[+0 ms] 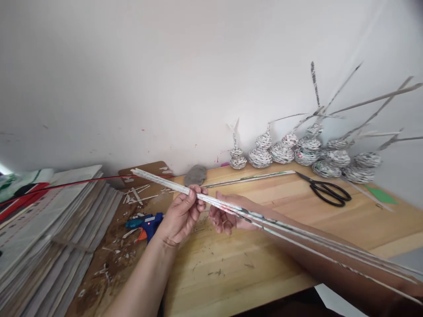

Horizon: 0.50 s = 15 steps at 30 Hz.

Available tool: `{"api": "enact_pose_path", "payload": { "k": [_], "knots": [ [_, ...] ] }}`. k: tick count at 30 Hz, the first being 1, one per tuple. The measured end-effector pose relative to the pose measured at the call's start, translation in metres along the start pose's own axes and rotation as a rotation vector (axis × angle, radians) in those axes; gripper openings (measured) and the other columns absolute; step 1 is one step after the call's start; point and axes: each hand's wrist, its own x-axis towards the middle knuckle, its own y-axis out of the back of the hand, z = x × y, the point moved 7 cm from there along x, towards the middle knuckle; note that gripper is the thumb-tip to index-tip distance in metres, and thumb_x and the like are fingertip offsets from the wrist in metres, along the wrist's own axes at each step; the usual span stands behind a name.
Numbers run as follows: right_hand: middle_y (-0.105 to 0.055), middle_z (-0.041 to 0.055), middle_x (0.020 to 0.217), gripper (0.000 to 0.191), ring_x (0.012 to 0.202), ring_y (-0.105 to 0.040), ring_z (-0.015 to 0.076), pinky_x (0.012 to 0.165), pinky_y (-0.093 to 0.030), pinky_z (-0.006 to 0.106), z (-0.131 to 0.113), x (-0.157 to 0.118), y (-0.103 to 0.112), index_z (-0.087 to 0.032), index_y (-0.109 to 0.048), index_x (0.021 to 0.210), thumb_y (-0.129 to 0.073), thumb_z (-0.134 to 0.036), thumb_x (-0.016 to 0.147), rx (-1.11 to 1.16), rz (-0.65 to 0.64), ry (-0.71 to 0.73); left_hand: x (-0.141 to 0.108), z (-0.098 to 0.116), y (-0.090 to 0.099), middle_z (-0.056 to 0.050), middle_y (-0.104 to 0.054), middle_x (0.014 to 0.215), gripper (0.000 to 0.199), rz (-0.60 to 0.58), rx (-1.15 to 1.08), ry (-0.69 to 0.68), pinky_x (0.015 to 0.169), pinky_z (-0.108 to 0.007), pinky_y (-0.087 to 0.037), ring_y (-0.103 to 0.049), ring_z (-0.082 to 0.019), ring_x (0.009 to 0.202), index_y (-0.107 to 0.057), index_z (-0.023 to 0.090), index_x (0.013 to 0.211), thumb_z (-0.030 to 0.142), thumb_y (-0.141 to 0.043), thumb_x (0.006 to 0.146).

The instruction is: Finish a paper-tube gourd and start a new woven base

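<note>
Pinching paper rods [158, 181] — left fingers [194, 212]

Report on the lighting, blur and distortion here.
Head view: the rolled paper tubes look fairly clear near the left hand; a bright patch glares at the left edge; the right forearm is darker toward the lower right; the rightmost woven paper gourd looks soft and apparently stretched.
</note>
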Motion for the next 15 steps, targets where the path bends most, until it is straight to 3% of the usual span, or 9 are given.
{"api": "enact_pose_path", "payload": {
  "k": [3,8,15],
  "knots": [
    [-0.068,0.0057,0.073,0.065,0.062,-0.070,0.0174,0.047,-0.053,0.023,0.000,-0.005,-0.003,-0.011,-0.067,0.094,-0.042,-0.071,0.088,0.071,-0.104,-0.095,0.001,-0.009,0.000,-0.003,-0.063,0.087,0.019,-0.025,0.076,0.070,0.058,-0.018,-0.051,-0.054,-0.006,0.062,-0.065,0.013,0.086,0.027,-0.076,0.078],
    [-0.067,0.0007,0.067,0.045,0.052,-0.067,0.0133,0.043,-0.051,0.019,0.004,-0.007,0.005,-0.014,-0.066,0.097,-0.063,-0.057,0.084,-0.073,0.028,-0.051,0.005,-0.025,0.006,-0.001,-0.057,0.071,0.020,-0.060,0.170,0.204,0.052,-0.021,-0.045,-0.054,-0.010,0.056,-0.065,0.013,0.085,0.032,-0.070,0.083],
    [-0.066,0.0006,0.066,0.041,0.048,-0.065,0.0125,0.039,-0.050,0.018,0.013,-0.004,0.011,-0.015,-0.063,0.099,-0.055,-0.054,0.090,-0.127,0.139,-0.072,0.006,-0.025,0.007,-0.001,-0.055,0.065,0.026,-0.055,0.262,0.201,0.055,-0.021,-0.039,-0.053,-0.010,0.056,-0.066,0.010,0.082,0.036,-0.072,0.081]
  ]
}}
